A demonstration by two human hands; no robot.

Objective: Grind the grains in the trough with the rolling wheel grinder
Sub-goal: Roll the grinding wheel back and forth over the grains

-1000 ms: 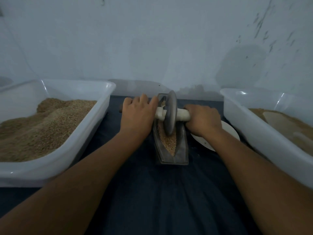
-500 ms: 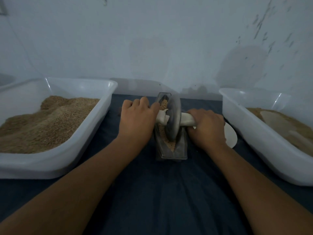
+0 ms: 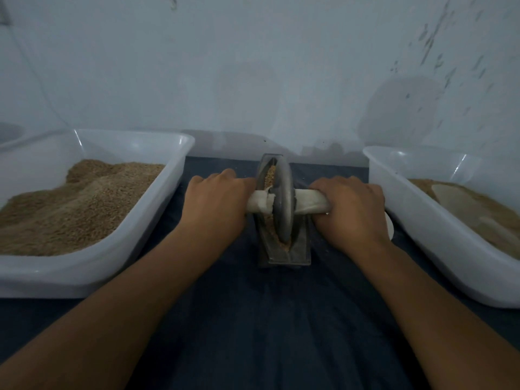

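Note:
A narrow dark metal trough (image 3: pixel 284 256) lies lengthwise on the dark cloth at the centre, with tan grains (image 3: pixel 270 175) showing at its far end. A grey metal wheel (image 3: pixel 283 202) stands upright in the trough near its front half. A pale cloth-wrapped axle (image 3: pixel 260 204) runs through the wheel. My left hand (image 3: pixel 215 204) grips the axle's left end, and my right hand (image 3: pixel 349 208) grips its right end. Most of the axle is hidden under my fingers.
A white plastic tub (image 3: pixel 157 204) heaped with tan grain stands at the left. Another white tub (image 3: pixel 416 218) holding finer brown meal stands at the right. A white plate edge (image 3: pixel 389 226) peeks out behind my right hand. A pale wall rises close behind.
The wheel has rolled from the trough's far part toward its near end, and both hands have come toward me with it. Grains now show at the far end.

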